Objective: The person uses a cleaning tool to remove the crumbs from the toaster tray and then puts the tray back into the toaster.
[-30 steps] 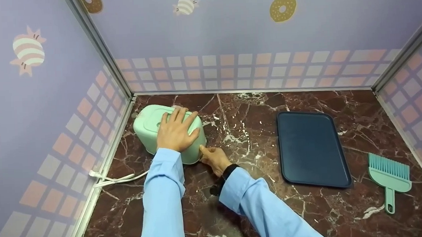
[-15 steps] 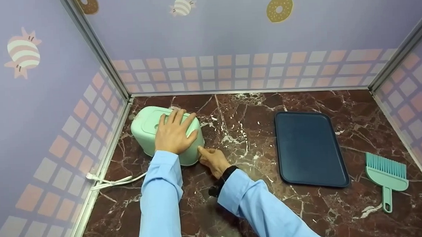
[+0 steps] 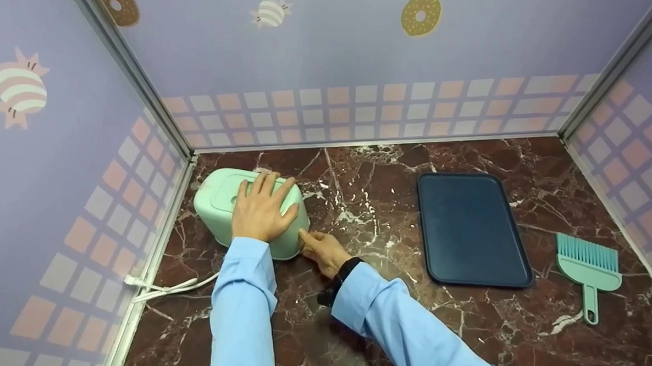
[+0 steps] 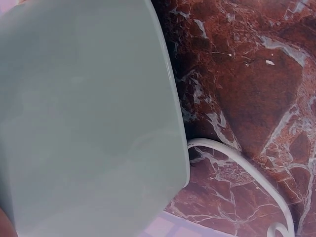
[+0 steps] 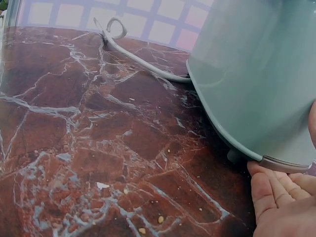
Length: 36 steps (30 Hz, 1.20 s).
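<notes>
From my remote seat I am seeing a mint-green casing (image 3: 211, 207) sitting at the far left of the brown marbled counter (image 3: 376, 335), near the corner of the patterned walls (image 3: 353, 50). The left hand (image 3: 262, 209) is lying spread across its top, fingers extended and grasping nothing, the thumb pointing out toward the right-hand edge. The right hand (image 3: 326, 253) is pinching the casing low on its right end: in the right wrist view I am finding its fingers tucked under the bottom rim, beside a brownish strip (image 5: 284, 164), while part of the thumb is showing against the side. A white cord (image 3: 171, 289) is running from the casing's rim to the foot of the left wall, crossing over itself there. Light blue sleeves (image 3: 245, 324) are covering both forearms, and a black band (image 3: 345, 273) is circling the right wrist. Well apart to the right, a navy tray (image 3: 471, 229) is lying flat, and beyond it a green brush (image 3: 589, 273) is resting with its bristles facing away from the person. Small pale flecks (image 5: 102, 185) are dotting the counter.
</notes>
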{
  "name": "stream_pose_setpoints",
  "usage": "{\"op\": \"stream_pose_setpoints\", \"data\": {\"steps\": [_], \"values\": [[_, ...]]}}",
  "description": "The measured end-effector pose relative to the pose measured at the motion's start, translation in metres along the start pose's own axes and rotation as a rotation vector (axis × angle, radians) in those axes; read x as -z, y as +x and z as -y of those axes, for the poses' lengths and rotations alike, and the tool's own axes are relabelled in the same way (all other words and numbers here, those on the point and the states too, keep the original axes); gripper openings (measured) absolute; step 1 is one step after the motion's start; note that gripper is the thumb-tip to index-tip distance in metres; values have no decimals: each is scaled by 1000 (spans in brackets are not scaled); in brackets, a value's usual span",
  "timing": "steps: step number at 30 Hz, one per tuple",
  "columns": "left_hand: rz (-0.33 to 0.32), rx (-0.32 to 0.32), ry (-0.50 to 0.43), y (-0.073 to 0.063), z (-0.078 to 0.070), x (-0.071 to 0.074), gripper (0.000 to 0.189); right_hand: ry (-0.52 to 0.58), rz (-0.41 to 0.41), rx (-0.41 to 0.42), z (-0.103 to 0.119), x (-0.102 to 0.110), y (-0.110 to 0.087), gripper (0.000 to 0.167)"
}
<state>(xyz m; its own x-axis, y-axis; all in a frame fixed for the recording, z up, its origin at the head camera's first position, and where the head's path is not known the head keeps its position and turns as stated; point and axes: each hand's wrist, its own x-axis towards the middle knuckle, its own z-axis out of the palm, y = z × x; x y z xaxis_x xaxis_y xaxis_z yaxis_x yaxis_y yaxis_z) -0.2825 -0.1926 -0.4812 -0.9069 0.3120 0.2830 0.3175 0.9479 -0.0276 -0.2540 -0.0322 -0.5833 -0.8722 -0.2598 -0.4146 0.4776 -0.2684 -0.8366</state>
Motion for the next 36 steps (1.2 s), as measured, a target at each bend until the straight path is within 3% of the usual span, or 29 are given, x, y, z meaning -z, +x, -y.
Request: {"op": "stream_pose_setpoints", "data": {"steps": [6, 12, 23, 30, 36], "values": [[-17, 9, -5, -3, 2, 0, 59, -39, -15, 2, -1, -4, -1, 49], [-48, 5, -12, -4, 1, -1, 58, -69, -62, -8, 0, -5, -3, 55], [-22, 5, 3, -2, -1, -3, 60, -23, -54, 18, -2, 2, -2, 43], [1, 10, 4, -1, -1, -2, 61, -23, -36, -36, 6, 7, 0, 28], [-11, 13, 7, -2, -2, -2, 60, -78, -31, -53, 10, 7, -1, 44]]}}
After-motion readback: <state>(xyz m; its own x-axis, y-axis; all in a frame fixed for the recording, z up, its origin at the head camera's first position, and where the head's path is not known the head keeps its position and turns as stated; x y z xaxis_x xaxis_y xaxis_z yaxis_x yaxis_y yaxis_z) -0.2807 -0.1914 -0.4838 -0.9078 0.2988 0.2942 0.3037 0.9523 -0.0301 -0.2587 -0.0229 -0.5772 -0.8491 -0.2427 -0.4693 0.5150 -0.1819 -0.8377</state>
